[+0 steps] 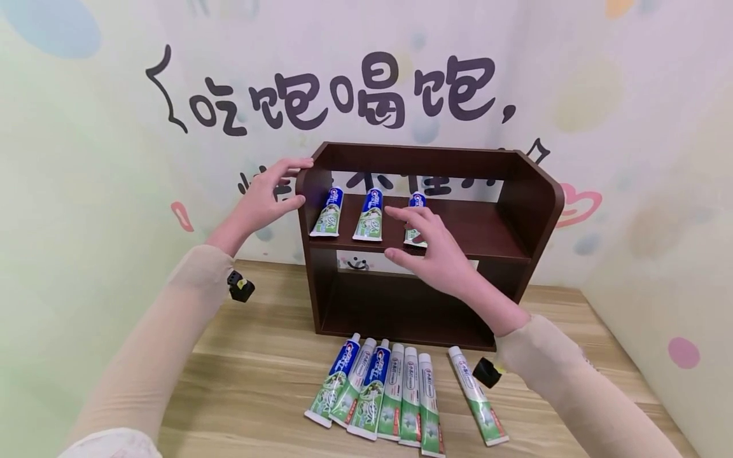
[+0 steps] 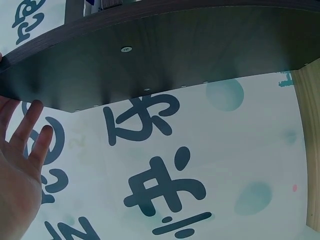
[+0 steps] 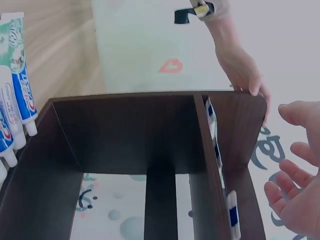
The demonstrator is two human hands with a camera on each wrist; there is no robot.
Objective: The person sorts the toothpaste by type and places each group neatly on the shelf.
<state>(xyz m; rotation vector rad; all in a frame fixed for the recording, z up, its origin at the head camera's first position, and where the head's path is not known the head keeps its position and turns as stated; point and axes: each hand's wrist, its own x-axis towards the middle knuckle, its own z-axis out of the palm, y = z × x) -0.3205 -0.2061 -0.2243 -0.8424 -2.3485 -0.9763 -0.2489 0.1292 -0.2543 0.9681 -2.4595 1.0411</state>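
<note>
A dark brown two-tier shelf (image 1: 366,259) stands against the wall. On its upper board, three blue, white and green toothpaste tubes lie tilted: one at the left (image 1: 328,213), one in the middle (image 1: 369,216), and one (image 1: 417,200) partly hidden by my right hand. My left hand (image 1: 265,196) touches the upper corner of the shelf's left side, fingers fairly straight; the left wrist view catches those fingers (image 2: 31,122) by the side panel's edge. My right hand (image 1: 438,254) hovers before the third tube with fingers spread and loosely bent, nothing visible between them.
On the wooden table (image 1: 258,375) before the shelf lies a row of several toothpaste tubes (image 1: 373,388), blue-capped and white-and-green ones mixed. Another white-and-green tube (image 1: 478,395) lies apart to the right. Walls with painted characters (image 1: 380,89) close in behind and at both sides.
</note>
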